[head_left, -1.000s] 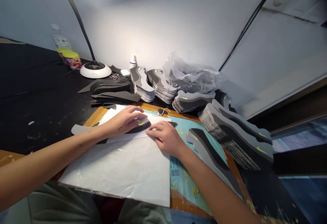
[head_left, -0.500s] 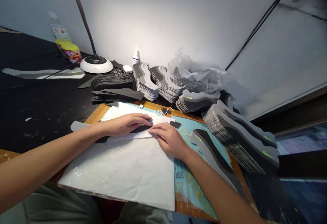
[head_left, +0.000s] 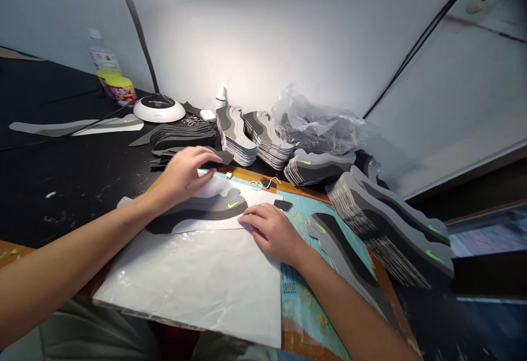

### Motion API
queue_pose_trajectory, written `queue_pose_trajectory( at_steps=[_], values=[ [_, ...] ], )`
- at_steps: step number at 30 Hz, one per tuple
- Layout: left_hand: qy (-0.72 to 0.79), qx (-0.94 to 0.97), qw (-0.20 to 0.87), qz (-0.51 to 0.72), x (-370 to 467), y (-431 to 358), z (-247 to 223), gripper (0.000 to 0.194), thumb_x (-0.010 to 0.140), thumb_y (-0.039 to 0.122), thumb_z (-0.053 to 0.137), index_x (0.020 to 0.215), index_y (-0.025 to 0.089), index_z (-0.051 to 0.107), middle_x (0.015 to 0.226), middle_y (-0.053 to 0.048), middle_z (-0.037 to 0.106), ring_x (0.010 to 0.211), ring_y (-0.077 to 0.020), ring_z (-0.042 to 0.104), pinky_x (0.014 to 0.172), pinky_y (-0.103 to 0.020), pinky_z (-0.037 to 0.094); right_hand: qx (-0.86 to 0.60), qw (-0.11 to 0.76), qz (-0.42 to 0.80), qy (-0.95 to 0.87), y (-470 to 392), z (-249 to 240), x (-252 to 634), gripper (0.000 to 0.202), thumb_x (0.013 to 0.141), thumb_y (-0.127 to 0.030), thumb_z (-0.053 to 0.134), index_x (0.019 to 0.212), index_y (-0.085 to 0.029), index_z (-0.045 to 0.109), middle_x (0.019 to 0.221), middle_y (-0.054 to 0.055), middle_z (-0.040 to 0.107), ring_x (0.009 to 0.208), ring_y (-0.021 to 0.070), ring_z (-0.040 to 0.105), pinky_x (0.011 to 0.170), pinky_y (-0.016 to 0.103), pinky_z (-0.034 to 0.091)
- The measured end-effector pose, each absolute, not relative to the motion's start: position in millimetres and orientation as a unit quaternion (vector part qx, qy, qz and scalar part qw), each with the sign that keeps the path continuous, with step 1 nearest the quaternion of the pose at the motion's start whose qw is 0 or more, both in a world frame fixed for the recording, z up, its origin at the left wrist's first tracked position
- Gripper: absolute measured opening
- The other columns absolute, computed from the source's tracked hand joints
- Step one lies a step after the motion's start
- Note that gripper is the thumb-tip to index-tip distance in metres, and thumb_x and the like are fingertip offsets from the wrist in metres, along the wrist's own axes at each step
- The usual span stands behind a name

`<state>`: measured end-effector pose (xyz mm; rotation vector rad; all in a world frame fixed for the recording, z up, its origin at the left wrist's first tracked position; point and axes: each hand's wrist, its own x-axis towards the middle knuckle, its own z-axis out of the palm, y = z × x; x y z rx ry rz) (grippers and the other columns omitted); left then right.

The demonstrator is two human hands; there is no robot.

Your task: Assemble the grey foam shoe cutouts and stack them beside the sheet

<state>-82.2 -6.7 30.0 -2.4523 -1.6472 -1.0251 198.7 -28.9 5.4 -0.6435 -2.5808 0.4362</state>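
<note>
A grey and black shoe upper panel (head_left: 206, 210) with a small yellow-green swoosh lies on a white sheet in front of me. My left hand (head_left: 185, 174) is raised over the back left of the panel, its thumb and fingers apart and holding nothing. Just behind its fingers is a pile of dark flat pieces (head_left: 164, 159), partly hidden by the hand. My right hand (head_left: 274, 233) rests at the panel's right end, fingertips down on the white sheet's edge with nothing visible in them. A white plastic-like cover (head_left: 193, 284) spreads below the panel.
Stacks of grey panels (head_left: 237, 141) stand at the back, with a larger stack (head_left: 382, 223) on the right. Another panel (head_left: 341, 256) lies beside my right forearm. A clear plastic bag (head_left: 321, 122), a lamp base (head_left: 160, 109) and tubs (head_left: 121, 90) line the wall.
My left hand has lifted off the panel and moved back and left toward the dark pieces, uncovering the panel and its swoosh. My right hand has stayed nearly in place.
</note>
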Motion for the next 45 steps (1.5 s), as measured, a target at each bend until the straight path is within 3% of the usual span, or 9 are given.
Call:
queue_pose_trajectory(
  at_steps=[4, 11, 15, 21, 25, 33, 38, 42, 45],
  values=[
    [-0.614, -0.742, 0.114, -0.244, -116, 13, 27, 0.043, 0.09, 0.048, 0.054, 0.121, 0.02, 0.066, 0.127, -0.011, 0.065, 0.119, -0.0323, 0.057, 0.106, -0.047, 0.036, -0.232, 0.247, 0.171, -0.925, -30, 5, 198, 0.028, 0.085, -0.006, 0.056, 0.1, -0.024, 0.071, 0.102, 0.004, 0.069, 0.098, 0.0197, 0.06, 0.088, 0.036, 0.047],
    [-0.619, -0.746, 0.105, -0.223, -134, 23, 18, 0.04, 0.093, 0.052, 0.049, 0.11, 0.024, 0.07, 0.114, -0.008, 0.072, 0.108, -0.0299, 0.062, 0.093, -0.041, 0.04, -0.275, 0.258, 0.202, -0.904, -30, 7, 199, 0.007, 0.089, -0.025, 0.065, 0.087, -0.024, 0.072, 0.094, 0.001, 0.07, 0.094, 0.0182, 0.06, 0.09, 0.036, 0.044],
    [-0.625, -0.741, 0.099, -0.226, -133, 23, 18, 0.042, 0.089, 0.055, 0.053, 0.111, 0.024, 0.069, 0.109, -0.009, 0.072, 0.104, -0.0308, 0.062, 0.091, -0.041, 0.04, -0.304, 0.249, 0.18, -0.902, -28, 5, 198, 0.005, 0.084, -0.026, 0.072, 0.084, -0.023, 0.067, 0.093, 0.0, 0.07, 0.093, 0.0187, 0.06, 0.091, 0.036, 0.041],
    [-0.616, -0.744, 0.099, -0.239, -138, 27, 13, 0.042, 0.089, 0.054, 0.052, 0.112, 0.024, 0.071, 0.112, -0.009, 0.069, 0.104, -0.0302, 0.06, 0.093, -0.041, 0.039, -0.316, 0.258, 0.182, -0.895, -29, 4, 198, 0.023, 0.083, -0.022, 0.071, 0.104, -0.023, 0.061, 0.093, 0.0, 0.07, 0.092, 0.0197, 0.06, 0.089, 0.036, 0.041],
    [-0.614, -0.741, 0.103, -0.249, -138, 25, 16, 0.038, 0.087, 0.051, 0.057, 0.11, 0.025, 0.072, 0.108, -0.009, 0.067, 0.101, -0.0299, 0.06, 0.091, -0.041, 0.04, -0.286, 0.245, 0.154, -0.913, -29, 7, 198, 0.005, 0.09, -0.023, 0.065, 0.091, -0.024, 0.069, 0.095, 0.002, 0.07, 0.095, 0.0197, 0.059, 0.09, 0.037, 0.04],
    [-0.612, -0.74, 0.117, -0.255, -133, 19, 25, 0.038, 0.086, 0.045, 0.064, 0.115, 0.021, 0.068, 0.108, -0.008, 0.066, 0.1, -0.0285, 0.059, 0.091, -0.04, 0.04, -0.278, 0.236, 0.15, -0.919, -29, 7, 198, 0.007, 0.09, -0.027, 0.067, 0.093, -0.022, 0.069, 0.096, 0.003, 0.07, 0.093, 0.0189, 0.059, 0.09, 0.036, 0.041],
    [-0.599, -0.736, 0.109, -0.296, -131, 16, 30, 0.05, 0.086, 0.044, 0.069, 0.125, 0.016, 0.061, 0.106, -0.008, 0.068, 0.098, -0.025, 0.058, 0.09, -0.036, 0.041, -0.292, 0.245, 0.177, -0.907, -30, 7, 198, 0.039, 0.086, -0.028, 0.071, 0.122, -0.022, 0.057, 0.099, 0.002, 0.07, 0.095, 0.02, 0.06, 0.093, 0.037, 0.042],
    [-0.579, -0.735, 0.104, -0.337, -126, 14, 36, 0.043, 0.086, 0.046, 0.069, 0.115, 0.015, 0.068, 0.105, -0.009, 0.065, 0.095, -0.0222, 0.055, 0.09, -0.035, 0.041, -0.268, 0.248, 0.171, -0.915, -30, 8, 198, 0.007, 0.091, -0.024, 0.063, 0.096, -0.023, 0.069, 0.096, 0.002, 0.071, 0.095, 0.0193, 0.06, 0.091, 0.037, 0.042],
    [-0.544, -0.761, 0.019, -0.354, -116, 8, 46, 0.037, 0.088, 0.045, 0.066, 0.112, 0.017, 0.07, 0.103, -0.007, 0.061, 0.094, -0.0195, 0.054, 0.087, -0.032, 0.042, -0.267, 0.268, 0.155, -0.913, -29, 6, 198, 0.012, 0.092, -0.022, 0.061, 0.09, -0.023, 0.072, 0.101, 0.004, 0.068, 0.1, 0.0204, 0.058, 0.092, 0.037, 0.043]
  ],
)
